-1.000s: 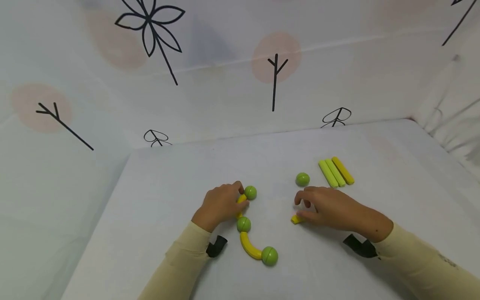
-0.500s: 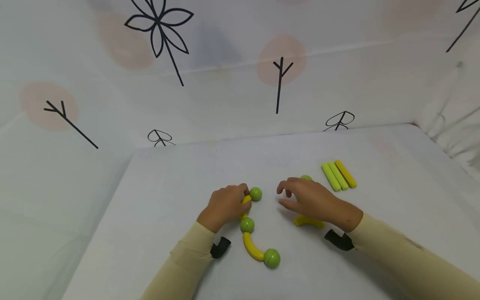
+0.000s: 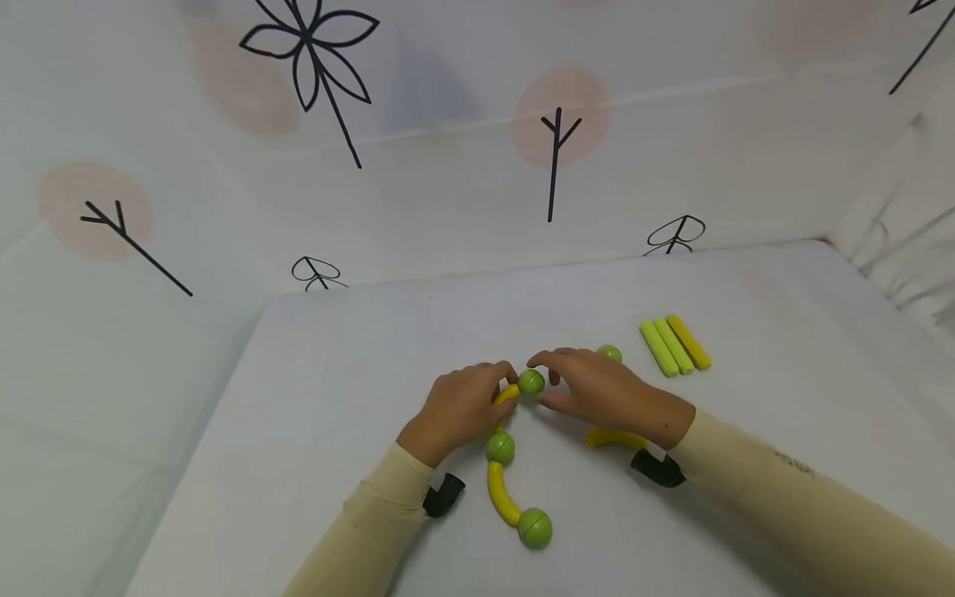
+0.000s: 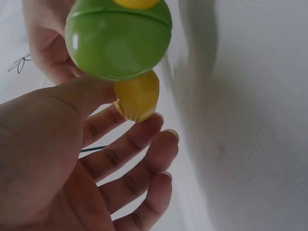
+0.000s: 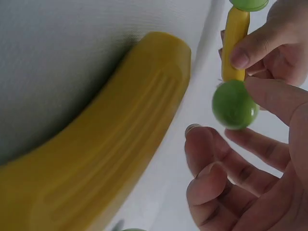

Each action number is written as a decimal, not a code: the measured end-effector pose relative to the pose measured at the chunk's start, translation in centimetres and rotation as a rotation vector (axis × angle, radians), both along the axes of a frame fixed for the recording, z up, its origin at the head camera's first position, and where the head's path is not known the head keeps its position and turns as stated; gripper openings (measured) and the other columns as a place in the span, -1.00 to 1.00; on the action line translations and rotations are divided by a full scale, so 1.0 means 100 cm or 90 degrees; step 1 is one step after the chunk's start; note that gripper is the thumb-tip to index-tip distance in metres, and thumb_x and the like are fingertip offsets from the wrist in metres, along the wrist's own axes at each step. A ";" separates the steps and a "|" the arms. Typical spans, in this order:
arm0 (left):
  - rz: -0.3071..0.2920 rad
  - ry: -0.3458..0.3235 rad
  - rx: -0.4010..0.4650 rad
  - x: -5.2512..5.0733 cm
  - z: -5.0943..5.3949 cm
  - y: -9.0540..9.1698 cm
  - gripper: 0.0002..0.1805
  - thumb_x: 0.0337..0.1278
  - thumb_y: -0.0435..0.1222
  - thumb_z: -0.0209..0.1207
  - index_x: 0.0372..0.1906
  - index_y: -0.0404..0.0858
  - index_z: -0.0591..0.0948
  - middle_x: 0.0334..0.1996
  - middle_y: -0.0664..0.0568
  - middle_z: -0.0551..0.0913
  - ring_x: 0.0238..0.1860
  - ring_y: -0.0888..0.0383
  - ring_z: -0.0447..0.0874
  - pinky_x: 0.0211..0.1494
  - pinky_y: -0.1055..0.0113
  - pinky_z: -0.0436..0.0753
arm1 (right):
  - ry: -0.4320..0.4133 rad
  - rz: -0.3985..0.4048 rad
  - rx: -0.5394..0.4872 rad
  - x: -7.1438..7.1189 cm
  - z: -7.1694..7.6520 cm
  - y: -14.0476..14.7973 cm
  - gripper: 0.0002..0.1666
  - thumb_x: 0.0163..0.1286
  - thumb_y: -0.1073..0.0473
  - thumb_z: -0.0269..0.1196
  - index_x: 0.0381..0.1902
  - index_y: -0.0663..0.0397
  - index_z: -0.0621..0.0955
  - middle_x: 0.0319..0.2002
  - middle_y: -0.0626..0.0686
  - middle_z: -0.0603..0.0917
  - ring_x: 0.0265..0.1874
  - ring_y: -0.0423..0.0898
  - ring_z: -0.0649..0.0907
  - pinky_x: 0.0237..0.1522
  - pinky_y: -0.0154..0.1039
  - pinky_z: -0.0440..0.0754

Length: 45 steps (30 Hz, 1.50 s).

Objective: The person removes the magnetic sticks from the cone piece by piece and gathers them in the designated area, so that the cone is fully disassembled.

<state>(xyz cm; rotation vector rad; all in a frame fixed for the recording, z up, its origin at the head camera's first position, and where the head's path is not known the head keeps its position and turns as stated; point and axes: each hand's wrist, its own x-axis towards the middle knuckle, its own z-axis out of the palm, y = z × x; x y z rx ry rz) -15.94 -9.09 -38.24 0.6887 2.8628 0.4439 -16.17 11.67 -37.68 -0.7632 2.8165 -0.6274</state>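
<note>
My left hand (image 3: pixel 464 408) pinches a curved yellow rod (image 3: pixel 507 394) between thumb and fingers. At its far end sits a green ball (image 3: pixel 530 382), which my right hand (image 3: pixel 603 393) grips between thumb and index finger; the right wrist view shows this ball (image 5: pixel 235 105) touching the rod (image 5: pixel 235 43). Toward me, the chain runs on through a second green ball (image 3: pixel 500 448), another curved yellow rod (image 3: pixel 501 495) and a third green ball (image 3: pixel 535 528). Under my right wrist lies a loose curved yellow rod (image 3: pixel 613 438), partly hidden.
Behind my right hand, a single green ball (image 3: pixel 610 353) shows only its top. Farther right, two lime straight rods (image 3: pixel 659 348) and a straight yellow rod (image 3: pixel 689 341) lie side by side. A white patterned cloth (image 3: pixel 448 207) rises behind the white table (image 3: pixel 358 348).
My right hand has left the loose curved rod and moved left to the far green ball, which it now grips. My left hand and the chain's far end have shifted slightly right.
</note>
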 end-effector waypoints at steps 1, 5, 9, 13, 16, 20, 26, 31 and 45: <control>-0.006 0.010 0.003 0.000 0.000 0.001 -0.72 0.32 -0.10 0.26 0.05 -0.05 0.63 -0.38 0.16 0.63 -0.45 0.26 0.51 -0.43 0.40 0.48 | 0.005 0.004 -0.005 -0.001 0.001 0.000 -0.47 0.30 0.02 0.41 0.19 0.03 0.59 -0.24 -0.03 0.68 -0.31 -0.14 0.61 -0.27 -0.27 0.63; -0.020 0.048 0.008 0.000 -0.001 0.002 -0.71 0.32 -0.08 0.26 0.07 -0.05 0.63 -0.34 0.14 0.66 -0.43 0.27 0.52 -0.42 0.42 0.48 | 0.011 0.018 -0.023 -0.004 0.004 -0.001 -0.55 0.30 0.05 0.41 0.10 0.07 0.63 -0.24 -0.04 0.71 -0.23 -0.09 0.65 -0.18 -0.19 0.66; -0.019 0.059 0.007 0.001 -0.002 0.003 -0.71 0.33 -0.08 0.26 0.07 -0.04 0.64 -0.34 0.14 0.65 -0.45 0.27 0.52 -0.43 0.41 0.47 | 0.002 0.024 -0.026 -0.007 0.005 -0.002 -0.59 0.31 0.04 0.40 0.06 0.06 0.65 -0.23 -0.05 0.73 -0.21 -0.07 0.66 -0.13 -0.16 0.66; -0.024 0.058 0.018 0.001 -0.002 0.003 -0.71 0.33 -0.09 0.25 0.07 -0.05 0.64 -0.35 0.14 0.63 -0.48 0.28 0.49 -0.46 0.43 0.45 | 0.002 0.019 -0.021 -0.006 0.008 -0.001 -0.59 0.30 0.04 0.42 0.05 0.05 0.66 -0.23 -0.05 0.73 -0.21 -0.07 0.67 -0.14 -0.15 0.68; -0.028 0.059 0.023 0.000 -0.001 0.003 -0.71 0.33 -0.09 0.25 0.07 -0.05 0.63 -0.36 0.14 0.62 -0.48 0.28 0.48 -0.47 0.44 0.44 | 0.000 0.018 -0.018 -0.007 0.010 0.001 -0.59 0.30 0.04 0.41 0.06 0.05 0.65 -0.21 -0.04 0.74 -0.20 -0.07 0.68 -0.13 -0.15 0.68; -0.018 0.055 0.019 -0.001 0.000 0.003 -0.73 0.32 -0.11 0.26 0.04 -0.06 0.65 -0.39 0.15 0.61 -0.49 0.28 0.48 -0.47 0.44 0.45 | 0.003 -0.004 -0.004 -0.008 0.014 0.008 -0.57 0.33 0.02 0.39 0.09 0.05 0.63 -0.19 -0.04 0.74 -0.18 -0.07 0.68 -0.11 -0.12 0.67; 0.002 0.045 0.008 -0.002 -0.001 0.001 -0.74 0.32 -0.10 0.26 0.04 -0.06 0.65 -0.38 0.16 0.63 -0.48 0.28 0.50 -0.46 0.45 0.46 | 0.026 -0.060 -0.002 -0.011 0.021 0.038 -0.56 0.34 0.01 0.38 0.10 0.07 0.62 -0.21 0.00 0.71 -0.32 -0.13 0.62 -0.26 -0.20 0.60; 0.008 0.034 0.006 -0.001 -0.004 0.000 -0.72 0.32 -0.10 0.26 0.05 -0.07 0.65 -0.34 0.14 0.66 -0.47 0.28 0.51 -0.45 0.45 0.47 | 0.068 -0.104 0.013 -0.013 0.020 0.071 -0.54 0.30 0.04 0.40 0.08 0.13 0.62 -0.13 0.08 0.66 -0.45 -0.16 0.55 -0.42 -0.28 0.52; 0.017 0.007 0.006 0.001 -0.007 -0.001 -0.72 0.33 -0.12 0.25 0.08 -0.06 0.64 -0.31 0.14 0.66 -0.44 0.26 0.52 -0.43 0.43 0.48 | 0.053 -0.117 0.086 -0.025 0.004 0.101 -0.52 0.31 0.21 0.37 0.16 0.26 0.61 0.06 0.27 0.65 -0.03 0.19 0.68 -0.09 0.10 0.67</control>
